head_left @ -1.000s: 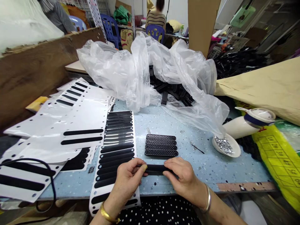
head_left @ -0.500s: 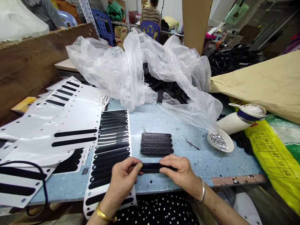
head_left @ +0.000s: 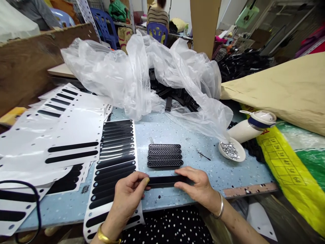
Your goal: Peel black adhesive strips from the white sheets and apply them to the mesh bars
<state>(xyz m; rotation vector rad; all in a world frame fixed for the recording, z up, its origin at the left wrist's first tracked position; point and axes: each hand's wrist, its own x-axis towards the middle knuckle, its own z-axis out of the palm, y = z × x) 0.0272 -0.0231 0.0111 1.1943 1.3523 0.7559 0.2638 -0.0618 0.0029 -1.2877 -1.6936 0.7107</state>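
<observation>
Near the table's front edge, a long black plastic strip (head_left: 164, 181) lies level between my hands. My left hand (head_left: 129, 191) pinches its left end between thumb and fingers. At its right end, my right hand (head_left: 196, 183) grips the strip in the same way, covering that end. Just beyond it, several black lattice-faced strips (head_left: 165, 156) sit side by side in a neat block. To the left is a white sheet of black rounded stickers (head_left: 116, 159), partly under my left forearm.
More sticker sheets (head_left: 73, 125) are piled at left, by a black cable (head_left: 38, 203). A clear plastic bag (head_left: 106, 71) with black parts (head_left: 177, 96) fills the back. At right are a bowl (head_left: 242, 156) of small shiny pieces, a white bottle (head_left: 241, 132) and a thin black stick (head_left: 203, 156).
The whole view has shifted, so the scene sits slightly further left. My right hand has moved a little away from the left one, and more of the strip shows between them.
</observation>
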